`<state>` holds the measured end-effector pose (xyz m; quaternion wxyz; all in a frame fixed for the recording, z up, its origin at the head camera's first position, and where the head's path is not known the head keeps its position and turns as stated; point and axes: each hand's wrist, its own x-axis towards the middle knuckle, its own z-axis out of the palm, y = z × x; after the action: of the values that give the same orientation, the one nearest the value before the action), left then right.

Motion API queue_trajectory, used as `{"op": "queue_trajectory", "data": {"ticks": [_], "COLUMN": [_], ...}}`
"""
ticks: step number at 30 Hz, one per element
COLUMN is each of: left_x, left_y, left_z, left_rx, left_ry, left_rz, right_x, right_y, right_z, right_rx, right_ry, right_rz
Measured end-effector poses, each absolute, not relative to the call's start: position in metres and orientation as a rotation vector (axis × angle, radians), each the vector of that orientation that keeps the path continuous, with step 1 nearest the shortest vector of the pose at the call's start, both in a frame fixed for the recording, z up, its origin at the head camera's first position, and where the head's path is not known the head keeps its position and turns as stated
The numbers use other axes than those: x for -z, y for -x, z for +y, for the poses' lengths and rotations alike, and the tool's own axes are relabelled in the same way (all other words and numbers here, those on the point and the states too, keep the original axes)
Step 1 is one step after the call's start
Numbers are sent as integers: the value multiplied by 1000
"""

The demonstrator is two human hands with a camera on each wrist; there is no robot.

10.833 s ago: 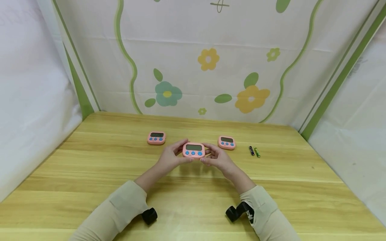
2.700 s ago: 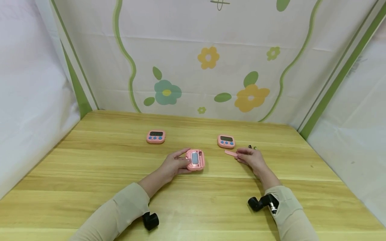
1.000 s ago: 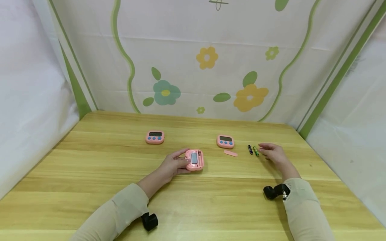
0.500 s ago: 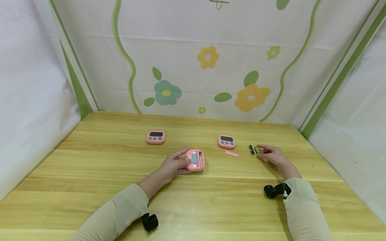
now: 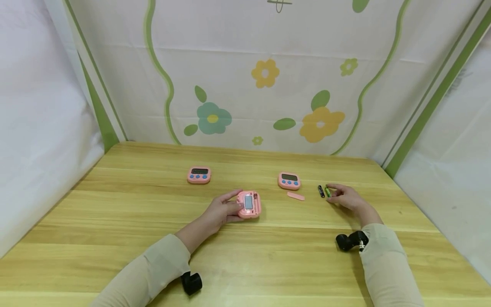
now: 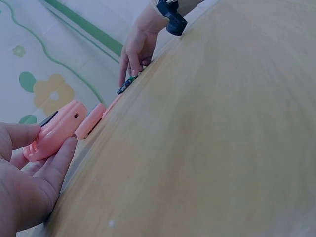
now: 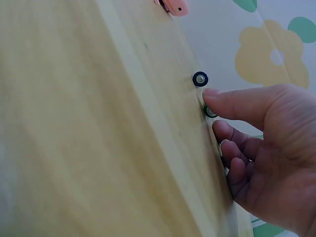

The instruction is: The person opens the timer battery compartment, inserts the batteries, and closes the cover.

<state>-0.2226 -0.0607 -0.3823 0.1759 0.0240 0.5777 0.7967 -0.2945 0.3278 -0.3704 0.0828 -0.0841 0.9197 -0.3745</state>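
My left hand (image 5: pixel 220 209) grips a pink kitchen timer (image 5: pixel 253 207) with its back turned up. The battery slot along its right side is uncovered. In the left wrist view, thumb and fingers hold the timer (image 6: pixel 61 129) by its edges. Over to the right, my right hand (image 5: pixel 347 199) pinches a green battery (image 5: pixel 327 192) between thumb and fingers, low at the tabletop. The right wrist view shows the end of the green battery (image 7: pixel 210 111) partly hidden by the thumb. Just left of it lies a dark battery (image 5: pixel 321 191).
A pink strip-shaped battery cover (image 5: pixel 296 196) lies on the wooden table (image 5: pixel 245 264), in front of a second pink timer (image 5: pixel 289 181). Another pink timer (image 5: pixel 199 175) lies face up farther left. A flowered cloth (image 5: pixel 238 85) hangs behind the table.
The held timer has been turned over and its cover laid on the table. My right hand has moved right to the batteries and closed its fingers on the green one.
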Motion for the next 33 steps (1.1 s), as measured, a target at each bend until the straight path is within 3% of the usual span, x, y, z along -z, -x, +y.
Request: {"op": "queue_trajectory", "data": {"ticks": [33], "left_x": [384], "left_y": [223], "left_z": [-60], "left_rx": [-2262], "left_ry": [-74], "left_rz": [1643], "right_x": [376], "right_y": [285], "right_z": [318], "right_rx": [1047], "right_ry": [83], "right_rz": [2907]}}
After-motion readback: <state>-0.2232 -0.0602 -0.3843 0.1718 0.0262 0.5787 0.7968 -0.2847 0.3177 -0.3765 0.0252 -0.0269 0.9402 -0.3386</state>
